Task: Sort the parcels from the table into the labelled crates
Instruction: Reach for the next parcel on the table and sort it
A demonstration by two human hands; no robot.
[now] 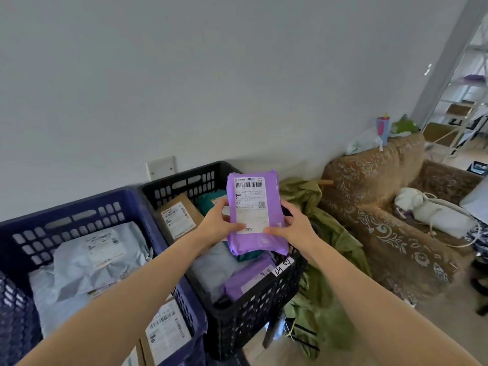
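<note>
Purple parcel (254,215) held over the black crate (260,310).
The parcel is gripped upright, label up, by the left hand (215,228) at its 9 o'clock edge and the right hand (294,229) at 3 o'clock. The blue crate (66,216) is set at the black crate's 9 o'clock.

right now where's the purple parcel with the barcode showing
Head view, centre: the purple parcel is held upright by the left hand and right hand above the black crate, right of the blue crate.
</note>
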